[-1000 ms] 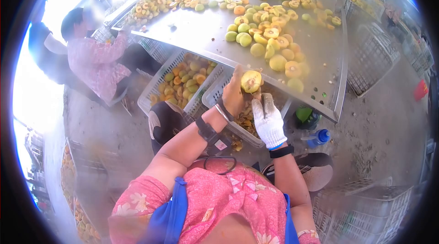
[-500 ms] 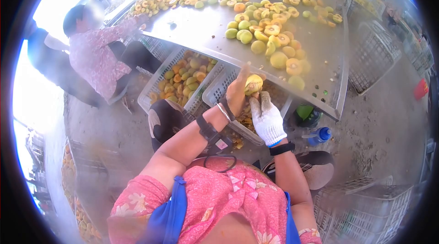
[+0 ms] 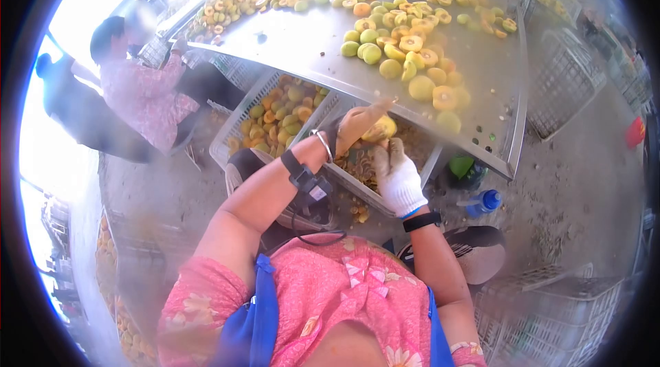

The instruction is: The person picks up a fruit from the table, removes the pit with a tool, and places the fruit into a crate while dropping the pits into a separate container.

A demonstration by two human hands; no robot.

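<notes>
My gloved right hand (image 3: pixel 395 171) grips a yellow peach (image 3: pixel 381 130) with its fingertips, over a white crate (image 3: pixel 382 206) of peels and scraps. The peach looks partly peeled, with pale and yellow patches. My bare left hand (image 3: pixel 359 124) is curled against the peach's near-left side, its thumb stretched toward the table edge. Whatever the left fingers hold is hidden. Just beyond both hands, halved and whole peaches (image 3: pixel 411 44) lie in a heap on the metal table (image 3: pixel 302 40).
A crate of cut peaches (image 3: pixel 282 113) stands left of the scrap crate. A blue bottle (image 3: pixel 485 203) and a dark green item (image 3: pixel 466 169) are on the floor at right. Empty crates (image 3: pixel 560 85) stand beyond the table. A co-worker (image 3: pixel 141 89) sits at the left.
My left hand has tilted from upright to a slant across the peach, with its forearm moved left. My right hand stays nearly in place. The co-worker's arm has drawn back from the fruit.
</notes>
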